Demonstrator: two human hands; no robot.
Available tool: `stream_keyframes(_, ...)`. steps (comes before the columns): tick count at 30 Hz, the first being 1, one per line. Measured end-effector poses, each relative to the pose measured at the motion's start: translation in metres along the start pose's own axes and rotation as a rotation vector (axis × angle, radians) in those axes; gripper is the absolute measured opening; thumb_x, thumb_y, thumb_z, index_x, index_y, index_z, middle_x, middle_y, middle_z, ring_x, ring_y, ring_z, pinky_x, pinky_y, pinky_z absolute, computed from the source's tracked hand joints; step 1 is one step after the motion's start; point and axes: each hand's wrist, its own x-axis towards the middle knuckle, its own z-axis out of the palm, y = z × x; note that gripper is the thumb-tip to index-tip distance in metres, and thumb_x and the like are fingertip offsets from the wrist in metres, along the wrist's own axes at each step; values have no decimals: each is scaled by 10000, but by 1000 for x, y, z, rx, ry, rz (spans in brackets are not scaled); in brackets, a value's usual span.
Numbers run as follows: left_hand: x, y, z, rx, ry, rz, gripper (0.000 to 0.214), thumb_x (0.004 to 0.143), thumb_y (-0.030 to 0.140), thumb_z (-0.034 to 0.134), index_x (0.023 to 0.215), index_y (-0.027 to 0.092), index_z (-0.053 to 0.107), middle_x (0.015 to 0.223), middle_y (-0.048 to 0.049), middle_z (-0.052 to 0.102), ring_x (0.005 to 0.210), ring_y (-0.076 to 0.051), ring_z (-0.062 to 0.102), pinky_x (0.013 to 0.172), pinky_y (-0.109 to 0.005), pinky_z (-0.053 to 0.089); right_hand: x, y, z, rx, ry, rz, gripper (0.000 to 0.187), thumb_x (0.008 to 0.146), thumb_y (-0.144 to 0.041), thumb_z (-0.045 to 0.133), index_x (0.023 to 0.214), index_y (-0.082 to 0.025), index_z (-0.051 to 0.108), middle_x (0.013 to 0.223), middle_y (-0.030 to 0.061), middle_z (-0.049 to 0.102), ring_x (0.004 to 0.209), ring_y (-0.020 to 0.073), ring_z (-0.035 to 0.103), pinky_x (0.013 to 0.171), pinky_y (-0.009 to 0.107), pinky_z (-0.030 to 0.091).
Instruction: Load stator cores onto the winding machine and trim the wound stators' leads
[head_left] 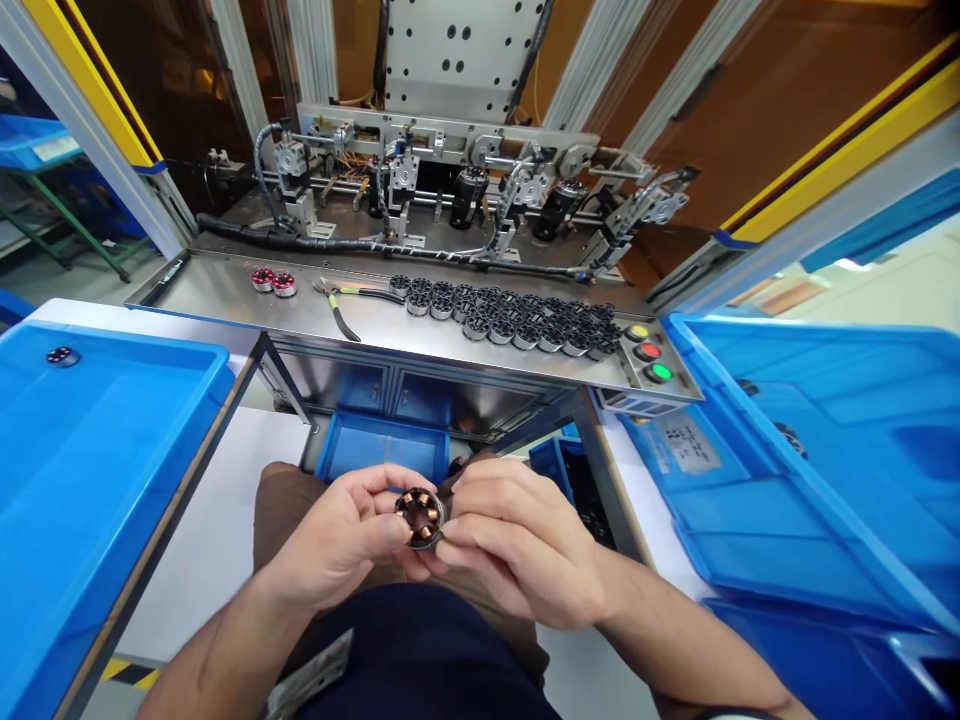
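A round motor stator (420, 518) with copper windings inside a dark ring is held up over my lap, its open face turned toward me. My left hand (352, 530) grips it from the left, thumb on the near rim and fingers behind. At its right edge, the closed thumb and fingertips of my right hand (517, 540) pinch the rim; whether a thin wire is also between them cannot be seen. On the metal bench beyond lie several similar dark stators (517, 318) in rows, pliers (345, 300) with yellow-green and black handles, and two red-wound stators (274, 282).
A machine with clamps and black cylinders (469, 195) stands behind the bench. Yellow, red and green buttons (651, 352) sit at the bench's right end. Blue trays (105, 420) flank me, the left one holding one stator (63, 356); a blue bin (825, 450) stands right.
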Motion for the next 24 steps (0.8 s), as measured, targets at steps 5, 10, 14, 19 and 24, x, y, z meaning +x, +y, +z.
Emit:
stream_keyframes(5,-1,-1,2,45,68,70,458,651,349,910,1036,196,715,848,-66,797,720,-170,762,643,-189,598,-7,9,0,293,186,234,755,807,-375,795,1436,-209,413,1141,141,634,986,240,640,825,426,597)
stream_keyframes(10,0,-2,2,65,61,108,430,658,339,906,1036,202,754,841,-40,790,734,-147,749,669,-189,605,-5,16,1,335,77,241,529,811,-299,802,1289,-200,599,1031,104,644,936,207,638,782,361,580)
stream_keyframes(14,1,-4,2,77,35,111,416,677,343,896,1042,198,762,801,-29,780,692,-124,737,662,-174,604,-1,13,2,264,62,181,172,889,-223,713,1050,-166,704,887,77,671,804,164,626,696,328,553)
stream_keyframes(19,1,-5,2,64,73,145,404,687,294,891,1054,225,738,783,-22,779,700,-158,761,617,-170,602,0,5,3,175,88,165,107,857,-83,692,954,-122,714,814,91,698,730,154,620,639,312,551)
stream_keyframes(24,-1,-5,2,28,33,274,347,705,251,876,1017,246,725,1079,-27,761,800,-132,752,690,-190,609,4,-4,2,109,89,255,89,855,-57,656,901,-123,694,772,83,682,707,145,644,606,264,557)
